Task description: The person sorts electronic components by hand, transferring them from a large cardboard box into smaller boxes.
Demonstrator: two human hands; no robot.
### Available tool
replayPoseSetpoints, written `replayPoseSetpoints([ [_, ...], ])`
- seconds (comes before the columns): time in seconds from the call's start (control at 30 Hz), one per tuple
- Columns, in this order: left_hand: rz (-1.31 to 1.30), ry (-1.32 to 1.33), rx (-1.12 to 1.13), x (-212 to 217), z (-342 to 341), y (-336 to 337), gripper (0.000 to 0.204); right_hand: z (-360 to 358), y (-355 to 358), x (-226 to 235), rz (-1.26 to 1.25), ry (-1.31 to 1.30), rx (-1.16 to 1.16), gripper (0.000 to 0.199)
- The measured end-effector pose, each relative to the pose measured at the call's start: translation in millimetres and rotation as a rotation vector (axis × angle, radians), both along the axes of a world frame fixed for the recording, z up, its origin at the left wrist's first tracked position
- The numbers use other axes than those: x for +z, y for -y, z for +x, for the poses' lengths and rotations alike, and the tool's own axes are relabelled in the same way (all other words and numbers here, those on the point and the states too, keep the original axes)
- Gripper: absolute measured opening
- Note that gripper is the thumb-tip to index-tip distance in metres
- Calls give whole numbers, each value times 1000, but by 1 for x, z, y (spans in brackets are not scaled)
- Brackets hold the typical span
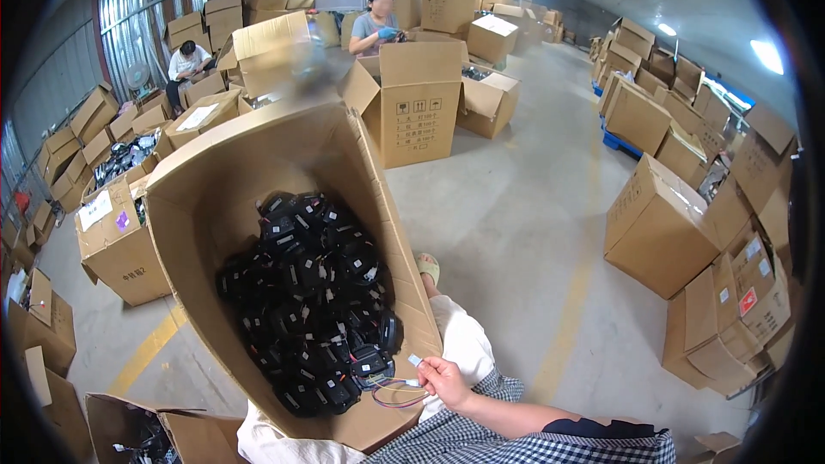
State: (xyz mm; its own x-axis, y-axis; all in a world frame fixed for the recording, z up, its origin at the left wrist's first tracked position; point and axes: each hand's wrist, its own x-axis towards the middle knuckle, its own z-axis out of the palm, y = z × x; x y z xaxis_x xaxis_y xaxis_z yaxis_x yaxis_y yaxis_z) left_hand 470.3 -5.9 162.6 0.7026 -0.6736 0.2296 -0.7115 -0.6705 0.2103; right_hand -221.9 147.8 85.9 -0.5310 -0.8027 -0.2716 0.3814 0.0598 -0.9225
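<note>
My right hand (443, 381) pinches a small pale connector (416, 361); thin wires (395, 406) loop below it, near black devices (305, 279) in the cardboard carton (202, 189).

Carton ahead of me (421, 82): three boxed handling symbols (418, 107) over lines of dark print (414, 134). Carton at my left (129, 251): short dark print (135, 274), white label (95, 210), purple sticker (122, 221). Carton at my right (767, 294): red-and-white label (748, 300). Black units (305, 279): tiny labels (358, 264), unreadable to me.

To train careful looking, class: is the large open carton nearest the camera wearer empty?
No: a heap of black devices lies inside the large open carton.
</note>
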Motion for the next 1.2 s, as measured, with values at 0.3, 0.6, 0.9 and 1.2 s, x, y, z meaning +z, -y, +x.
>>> replayPoseSetpoints([
  [0.3,-468,328,-493,33,-98,43,56,-4,15,-9,110,35,7,18],
  [0.6,-229,-165,-1687,-40,-497,76,30,9,33,-53,207,167,113,17],
  [0.9,279,317,-1199,-211,-549,192,50,4,37,-77,280,209,111,16],
  [1.2,-12,-91,-1306,-143,-529,94,25,8,45,-83,338,219,136,18],
])
